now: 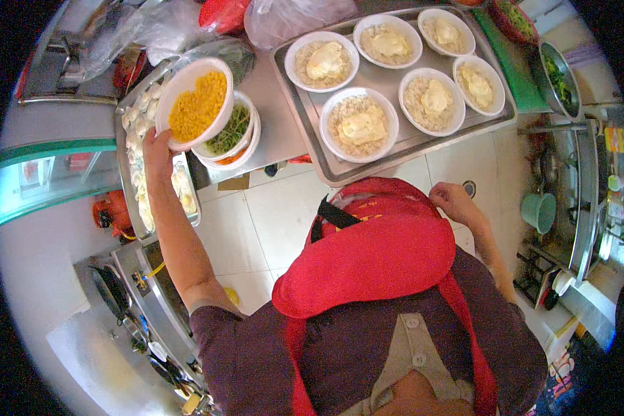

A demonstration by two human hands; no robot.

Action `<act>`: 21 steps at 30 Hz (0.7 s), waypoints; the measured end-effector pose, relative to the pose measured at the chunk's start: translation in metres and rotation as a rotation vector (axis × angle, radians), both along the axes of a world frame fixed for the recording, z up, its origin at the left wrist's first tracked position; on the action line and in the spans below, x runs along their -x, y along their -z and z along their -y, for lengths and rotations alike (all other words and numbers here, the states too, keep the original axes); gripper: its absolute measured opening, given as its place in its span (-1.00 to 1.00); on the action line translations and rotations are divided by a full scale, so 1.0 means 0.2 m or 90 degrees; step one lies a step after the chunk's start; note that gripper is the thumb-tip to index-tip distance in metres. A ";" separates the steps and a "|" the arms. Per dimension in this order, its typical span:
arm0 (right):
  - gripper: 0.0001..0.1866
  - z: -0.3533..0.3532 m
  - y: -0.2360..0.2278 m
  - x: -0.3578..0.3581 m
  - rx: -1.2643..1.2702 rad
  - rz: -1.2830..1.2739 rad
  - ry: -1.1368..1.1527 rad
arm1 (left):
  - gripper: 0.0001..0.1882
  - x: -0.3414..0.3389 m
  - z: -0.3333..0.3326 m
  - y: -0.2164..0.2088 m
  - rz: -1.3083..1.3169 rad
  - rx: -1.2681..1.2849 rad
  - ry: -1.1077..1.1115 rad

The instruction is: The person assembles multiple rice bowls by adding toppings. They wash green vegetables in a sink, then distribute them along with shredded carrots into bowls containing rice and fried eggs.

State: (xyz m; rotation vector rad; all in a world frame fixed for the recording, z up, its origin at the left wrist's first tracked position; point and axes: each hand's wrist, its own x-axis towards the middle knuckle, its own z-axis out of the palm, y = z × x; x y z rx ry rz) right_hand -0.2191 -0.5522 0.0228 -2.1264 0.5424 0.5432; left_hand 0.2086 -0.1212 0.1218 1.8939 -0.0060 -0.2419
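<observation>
My left hand [159, 154] grips the near-left rim of a white bowl [170, 89] of yellow corn kernels [200, 109], held tilted over the counter's left side. Just right of it and partly behind it, stacked white tubs [254, 125] hold shredded green vegetable, with some orange shreds showing lower down. Close to the right edge of my red cap, my right hand [455, 202] has its fingers curled in, nothing visible in them. Beyond my hands a metal tray [305, 114] carries several white bowls of rice topped with fried egg, the nearest being a rice bowl [328, 141].
A long tray [193, 216] of eggs lies under the corn bowl. Clear plastic bags [295, 21] sit at the back. A metal bowl [560, 80] of greens stands far right beside a green mat [509, 62]. A stove with pans is at lower left, shelving [582, 208] at right.
</observation>
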 end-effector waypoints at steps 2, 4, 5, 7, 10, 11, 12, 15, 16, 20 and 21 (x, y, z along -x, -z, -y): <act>-0.75 -0.03 -0.01 -0.02 -0.014 0.017 0.031 | -0.60 -0.10 0.05 -0.05 0.012 0.016 0.014; -0.75 -0.06 0.00 -0.05 -0.065 0.063 0.102 | -0.63 -0.11 0.18 -0.14 -0.010 0.050 0.029; -0.76 -0.06 -0.05 -0.11 -0.088 0.082 0.122 | -0.62 -0.13 0.22 -0.15 -0.004 0.067 0.035; -0.74 -0.10 -0.23 -0.30 -0.175 0.153 0.196 | -0.60 -0.12 0.38 -0.15 -0.004 0.111 0.105; -0.46 -0.17 -0.39 -0.60 -0.475 0.250 0.301 | -0.65 0.06 0.61 -0.22 0.027 0.133 0.201; -0.39 -0.20 -0.46 -0.67 -0.541 0.317 0.275 | -0.67 0.12 0.71 -0.26 0.052 0.083 0.248; -0.30 -0.21 -0.50 -0.72 -0.591 0.291 0.274 | -0.70 0.19 0.82 -0.25 0.081 0.066 0.242; -0.31 -0.17 -0.55 -0.78 -0.717 0.279 0.291 | -0.74 0.34 1.05 -0.22 0.052 0.088 0.361; -0.33 -0.12 -0.55 -0.77 -0.752 0.291 0.295 | -0.73 0.38 1.12 -0.21 0.039 0.090 0.386; -0.54 -0.09 -0.63 -0.57 -0.718 0.327 0.398 | -0.72 0.53 1.27 -0.19 0.071 0.106 0.465; -0.57 -0.07 -0.63 -0.53 -0.704 0.331 0.441 | -0.72 0.57 1.33 -0.20 0.059 0.111 0.473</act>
